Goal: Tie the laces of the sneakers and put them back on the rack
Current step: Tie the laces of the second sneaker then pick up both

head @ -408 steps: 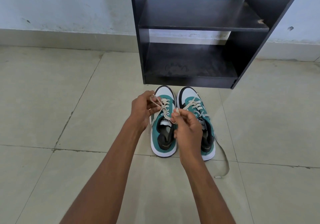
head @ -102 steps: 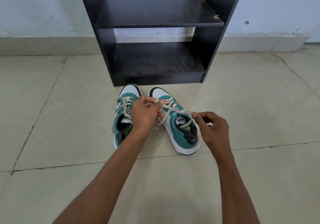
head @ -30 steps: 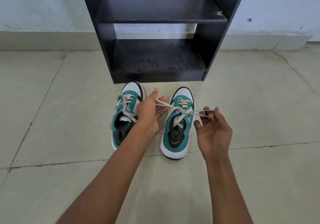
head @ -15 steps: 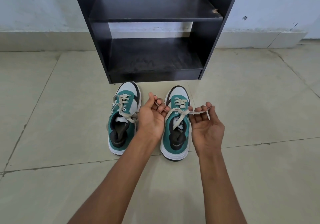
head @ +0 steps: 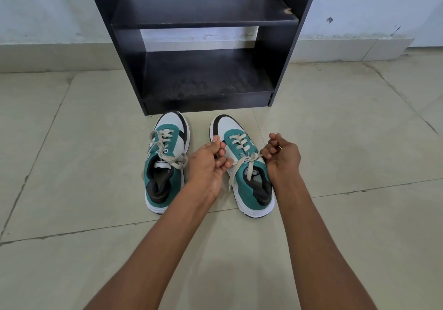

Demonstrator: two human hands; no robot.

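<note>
Two teal-and-white sneakers stood side by side on the tiled floor [head: 72, 141], just in front of the black rack [head: 203, 38], whose two visible shelves held nothing. Both shoes lay with their long axes running roughly from six to twelve o'clock, white toes toward the rack and heels toward the person. The left sneaker [head: 165, 163] leaned its toe slightly toward one o'clock, while the right sneaker [head: 242, 165] angled its toe toward eleven o'clock, so the toes converged and the heels spread apart.

The left sneaker's laces [head: 165, 151] sat in a finished bow, with loops draping to nine and three o'clock over the tongue. The right sneaker's laces [head: 247, 161] crossed in a knot over the top eyelets, loose ends trailing down toward six o'clock.

The left hand [head: 208, 163] was at nine o'clock of that knot, fingers curled in and thumb pressed down, pinching a lace strand. The right hand [head: 282, 156] was at three o'clock of the knot, fingers curled and bunched together, pinching the opposite strand. The lace ran taut between the two hands across the shoe.
</note>
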